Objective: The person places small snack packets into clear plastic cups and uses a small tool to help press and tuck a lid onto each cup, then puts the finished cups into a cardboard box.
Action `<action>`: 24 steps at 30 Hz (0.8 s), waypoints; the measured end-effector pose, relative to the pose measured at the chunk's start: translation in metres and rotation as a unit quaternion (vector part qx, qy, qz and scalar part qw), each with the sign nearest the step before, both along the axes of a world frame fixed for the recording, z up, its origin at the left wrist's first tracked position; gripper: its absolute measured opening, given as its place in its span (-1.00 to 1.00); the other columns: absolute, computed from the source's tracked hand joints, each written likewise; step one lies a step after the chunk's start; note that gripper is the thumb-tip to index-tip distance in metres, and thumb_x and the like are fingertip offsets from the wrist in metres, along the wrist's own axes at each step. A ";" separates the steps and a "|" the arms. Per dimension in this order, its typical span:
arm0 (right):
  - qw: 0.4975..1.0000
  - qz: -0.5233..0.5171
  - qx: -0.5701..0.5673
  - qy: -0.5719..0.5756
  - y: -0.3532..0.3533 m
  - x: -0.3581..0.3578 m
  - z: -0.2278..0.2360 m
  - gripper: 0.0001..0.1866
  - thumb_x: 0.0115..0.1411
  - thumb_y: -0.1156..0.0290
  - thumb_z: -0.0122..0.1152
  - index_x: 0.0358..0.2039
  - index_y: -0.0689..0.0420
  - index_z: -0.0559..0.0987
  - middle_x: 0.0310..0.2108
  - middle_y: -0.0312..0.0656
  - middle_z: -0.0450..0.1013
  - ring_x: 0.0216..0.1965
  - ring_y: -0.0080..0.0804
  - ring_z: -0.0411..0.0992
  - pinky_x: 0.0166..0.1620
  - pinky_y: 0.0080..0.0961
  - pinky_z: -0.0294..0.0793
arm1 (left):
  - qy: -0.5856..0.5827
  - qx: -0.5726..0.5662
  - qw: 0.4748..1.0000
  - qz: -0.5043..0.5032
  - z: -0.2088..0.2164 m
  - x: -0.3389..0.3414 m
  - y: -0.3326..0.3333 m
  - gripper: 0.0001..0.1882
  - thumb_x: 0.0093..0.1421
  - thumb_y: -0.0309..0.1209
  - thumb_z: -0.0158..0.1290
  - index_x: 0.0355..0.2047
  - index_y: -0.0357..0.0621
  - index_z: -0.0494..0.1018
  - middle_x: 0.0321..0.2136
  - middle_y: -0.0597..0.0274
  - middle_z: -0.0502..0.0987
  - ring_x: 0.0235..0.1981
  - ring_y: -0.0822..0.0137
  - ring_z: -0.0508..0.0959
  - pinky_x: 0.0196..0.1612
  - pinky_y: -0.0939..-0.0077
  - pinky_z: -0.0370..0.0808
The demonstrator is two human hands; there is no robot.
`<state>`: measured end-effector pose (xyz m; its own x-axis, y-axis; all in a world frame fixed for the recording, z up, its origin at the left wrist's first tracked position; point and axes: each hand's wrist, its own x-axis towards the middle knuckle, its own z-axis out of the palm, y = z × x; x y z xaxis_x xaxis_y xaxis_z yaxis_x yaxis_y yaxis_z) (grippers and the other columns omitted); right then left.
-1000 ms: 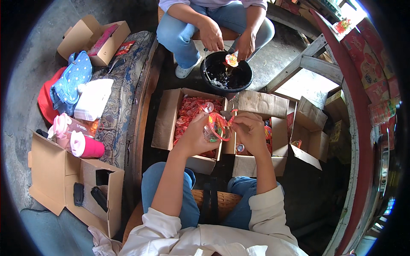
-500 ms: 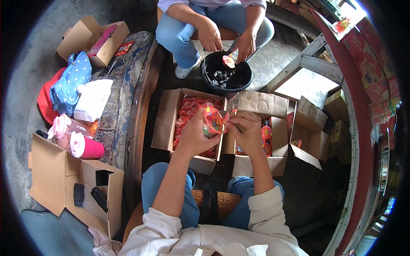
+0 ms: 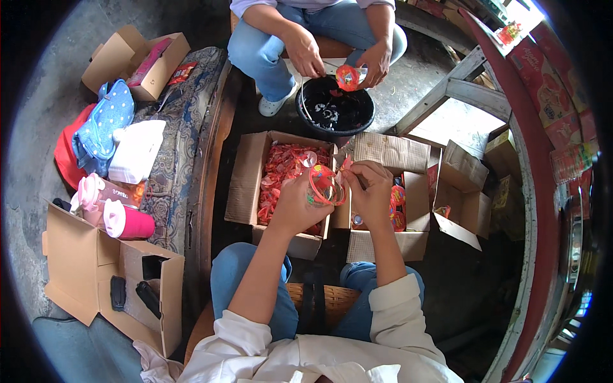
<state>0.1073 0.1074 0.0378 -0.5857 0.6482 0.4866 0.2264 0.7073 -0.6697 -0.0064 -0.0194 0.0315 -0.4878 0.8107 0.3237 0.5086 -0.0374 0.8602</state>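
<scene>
My left hand (image 3: 295, 207) is wrapped round a clear plastic cup (image 3: 321, 193) with red and green print, its round mouth tilted up toward me. To its right, my right hand (image 3: 372, 191) pinches a strip of red plastic film (image 3: 346, 170) at the cup's rim; whether the film is still joined to the rim I cannot tell. Below my hands, an open cardboard box (image 3: 242, 185) holds a heap of red film scraps (image 3: 284, 167). A second box (image 3: 418, 203) on the right has red-topped cups (image 3: 398, 207) in it, partly hidden by my right forearm.
Across from me a person's hands (image 3: 377, 62) hold a red-topped cup (image 3: 348, 78) over a black bucket (image 3: 336, 131). An open carton (image 3: 469, 220) stands at right, beside a wooden frame (image 3: 479, 96). On the left are a patterned bench (image 3: 167, 191), a pink tumbler (image 3: 137, 223) and an open box (image 3: 73, 268).
My right hand has drawn the red film off to the right, and the cup's mouth now shows open. The other person's cup has turned so its red top faces me.
</scene>
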 end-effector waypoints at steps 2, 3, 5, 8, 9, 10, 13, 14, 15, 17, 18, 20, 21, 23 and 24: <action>1.000 0.012 -0.004 0.008 0.001 -0.001 0.000 -0.88 -0.05 0.39 0.28 -0.53 0.15 0.56 -0.49 -0.21 0.46 -0.37 -0.23 0.40 -0.22 -0.31 0.28 | -0.030 -0.005 1.000 -0.006 0.004 -0.001 0.000 -0.47 -0.29 -0.36 0.27 -0.23 -0.20 0.40 -0.42 0.04 0.54 -0.35 0.01 0.55 -0.27 0.29 0.47; 0.999 0.018 -0.033 0.013 0.002 -0.001 -0.001 -0.88 -0.04 0.40 0.27 -0.53 0.16 0.56 -0.49 -0.20 0.46 -0.37 -0.22 0.40 -0.24 -0.31 0.30 | -0.050 -0.001 0.999 -0.007 0.005 -0.001 0.000 -0.48 -0.29 -0.36 0.27 -0.24 -0.21 0.40 -0.42 0.04 0.54 -0.35 0.01 0.55 -0.27 0.28 0.47; 0.995 0.040 -0.088 0.028 0.006 0.002 -0.002 -0.87 -0.05 0.40 0.27 -0.52 0.17 0.56 -0.48 -0.17 0.46 -0.36 -0.21 0.41 -0.26 -0.32 0.32 | -0.061 0.003 0.998 0.000 0.006 -0.001 0.000 -0.48 -0.28 -0.35 0.27 -0.25 -0.22 0.41 -0.41 0.03 0.54 -0.36 0.01 0.55 -0.27 0.28 0.47; 0.988 0.080 -0.129 0.029 0.006 0.003 0.005 -0.82 -0.10 0.36 0.31 -0.50 0.18 0.57 -0.46 -0.16 0.46 -0.33 -0.23 0.41 -0.24 -0.34 0.34 | -0.028 -0.004 0.999 0.016 0.005 -0.005 0.000 -0.48 -0.27 -0.32 0.27 -0.25 -0.23 0.39 -0.41 0.03 0.54 -0.36 0.01 0.55 -0.26 0.25 0.46; 0.989 0.091 -0.116 0.008 0.005 0.004 0.011 -0.80 -0.12 0.33 0.33 -0.50 0.17 0.57 -0.45 -0.16 0.47 -0.32 -0.24 0.41 -0.21 -0.34 0.33 | -0.016 -0.010 1.000 0.015 0.007 -0.006 -0.002 -0.47 -0.26 -0.30 0.28 -0.25 -0.23 0.39 -0.41 0.03 0.54 -0.36 0.01 0.55 -0.26 0.24 0.45; 0.989 0.102 -0.103 -0.013 0.003 0.005 0.017 -0.77 -0.15 0.31 0.35 -0.50 0.16 0.57 -0.44 -0.17 0.47 -0.30 -0.25 0.41 -0.18 -0.34 0.33 | -0.004 -0.016 1.000 0.014 0.007 -0.007 -0.003 -0.46 -0.25 -0.29 0.28 -0.24 -0.23 0.38 -0.41 0.04 0.54 -0.36 0.01 0.54 -0.26 0.23 0.45; 0.989 0.121 -0.056 -0.061 -0.001 0.006 0.021 -0.66 -0.24 0.33 0.44 -0.42 0.19 0.59 -0.33 -0.14 0.48 -0.20 -0.29 0.42 -0.07 -0.42 0.34 | 0.054 -0.039 0.997 0.029 0.006 -0.005 -0.004 -0.41 -0.23 -0.19 0.28 -0.21 -0.22 0.36 -0.34 0.04 0.53 -0.30 0.01 0.53 -0.23 0.16 0.38; 0.991 0.112 -0.053 -0.057 -0.001 0.005 0.020 -0.65 -0.27 0.26 0.44 -0.45 0.15 0.59 -0.36 -0.18 0.48 -0.23 -0.28 0.41 -0.08 -0.37 0.31 | 0.063 -0.056 0.996 0.030 0.006 -0.005 -0.004 -0.38 -0.23 -0.16 0.28 -0.19 -0.21 0.35 -0.32 0.04 0.52 -0.27 0.03 0.51 -0.20 0.17 0.35; 0.992 0.102 -0.050 -0.053 -0.001 0.005 0.018 -0.64 -0.30 0.19 0.44 -0.48 0.10 0.60 -0.40 -0.22 0.47 -0.25 -0.28 0.40 -0.08 -0.33 0.29 | 0.072 -0.073 0.994 0.030 0.005 -0.006 -0.005 -0.36 -0.23 -0.13 0.27 -0.17 -0.21 0.35 -0.29 0.04 0.51 -0.24 0.04 0.50 -0.18 0.17 0.32; 0.993 0.089 -0.049 -0.055 -0.002 0.004 0.018 -0.62 -0.34 0.11 0.45 -0.51 0.06 0.60 -0.44 -0.27 0.46 -0.27 -0.27 0.40 -0.08 -0.28 0.25 | 0.102 -0.090 0.990 0.040 0.002 -0.007 -0.007 -0.32 -0.23 -0.10 0.26 -0.13 -0.19 0.34 -0.24 0.04 0.50 -0.18 0.08 0.48 -0.13 0.19 0.25; 0.993 0.084 -0.050 -0.061 -0.004 0.004 0.019 -0.61 -0.36 0.11 0.45 -0.52 0.06 0.60 -0.45 -0.27 0.46 -0.27 -0.27 0.40 -0.07 -0.28 0.24 | 0.122 -0.089 0.987 0.048 0.000 -0.007 -0.008 -0.31 -0.23 -0.10 0.26 -0.11 -0.18 0.34 -0.22 0.05 0.49 -0.16 0.11 0.47 -0.11 0.20 0.23; 0.993 0.074 -0.045 -0.076 -0.005 0.005 0.019 -0.61 -0.37 0.10 0.46 -0.52 0.05 0.60 -0.45 -0.28 0.46 -0.27 -0.27 0.40 -0.06 -0.28 0.22 | 0.166 -0.087 0.981 0.057 0.001 -0.006 -0.007 -0.30 -0.23 -0.11 0.25 -0.07 -0.17 0.34 -0.19 0.07 0.48 -0.11 0.17 0.45 -0.08 0.23 0.18; 0.993 0.071 -0.039 -0.086 -0.006 0.004 0.019 -0.61 -0.37 0.11 0.46 -0.53 0.05 0.60 -0.45 -0.28 0.46 -0.27 -0.27 0.39 -0.05 -0.28 0.21 | 0.191 -0.087 0.976 0.060 0.003 -0.004 -0.007 -0.29 -0.23 -0.12 0.24 -0.06 -0.16 0.34 -0.18 0.08 0.48 -0.10 0.19 0.45 -0.07 0.24 0.16; 0.993 0.061 -0.022 -0.097 -0.008 0.004 0.019 -0.64 -0.35 0.13 0.44 -0.54 0.06 0.60 -0.45 -0.28 0.46 -0.26 -0.26 0.39 -0.03 -0.27 0.19 | 0.222 -0.092 0.969 0.063 0.004 -0.004 -0.008 -0.29 -0.24 -0.15 0.24 -0.05 -0.16 0.33 -0.17 0.10 0.48 -0.08 0.23 0.44 -0.06 0.26 0.14; 0.993 0.054 -0.012 -0.100 -0.010 0.003 0.021 -0.66 -0.32 0.14 0.43 -0.54 0.06 0.60 -0.46 -0.28 0.46 -0.25 -0.26 0.39 -0.02 -0.27 0.18 | 0.228 -0.098 0.967 0.063 0.003 -0.005 -0.008 -0.30 -0.24 -0.17 0.23 -0.05 -0.16 0.34 -0.16 0.11 0.48 -0.08 0.24 0.44 -0.06 0.26 0.13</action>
